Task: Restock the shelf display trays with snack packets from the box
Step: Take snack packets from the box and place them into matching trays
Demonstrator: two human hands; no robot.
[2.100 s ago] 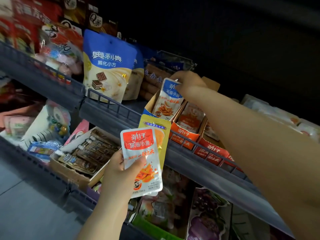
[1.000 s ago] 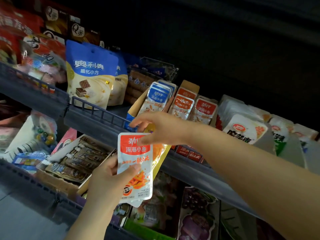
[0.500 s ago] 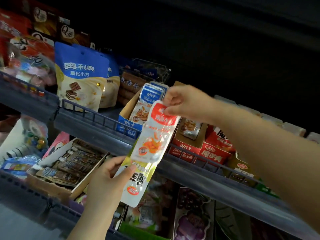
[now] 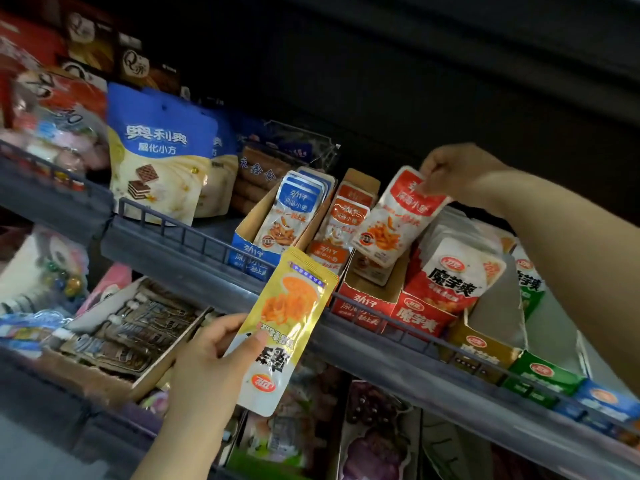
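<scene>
- Head view: the right hand (image 4: 453,171) reaches up to the upper shelf, with thumb and fingertips pinching the top edge of a red-topped fish snack packet (image 4: 398,220).
- That packet hangs tilted, and its lower end dips into the red display tray (image 4: 363,303). Whether it touches the tray floor cannot be told.
- The left hand (image 4: 211,362) is lower, in front of the shelf rail (image 4: 194,237). Its fingers curl behind a yellow packet (image 4: 294,323) and its thumb presses on the front.
- The yellow packet is held upside down and slanted, with its far end reaching up over the rail.
- Just left of the red tray stands an orange tray (image 4: 327,255) with orange-topped packets (image 4: 349,209) upright in it. Left of that is a blue tray (image 4: 246,251) filled with blue-topped packets (image 4: 299,206).
- Right of the red tray, red-and-white konjac packets (image 4: 457,271) stand in a row in their own tray, and a green tray (image 4: 540,372) sits farther right.
- A blue and cream wafer bag (image 4: 159,157) stands at the left of the same shelf.
- On the shelf below, an open cardboard box (image 4: 173,352) holds dark packets (image 4: 138,334) lying flat.
</scene>
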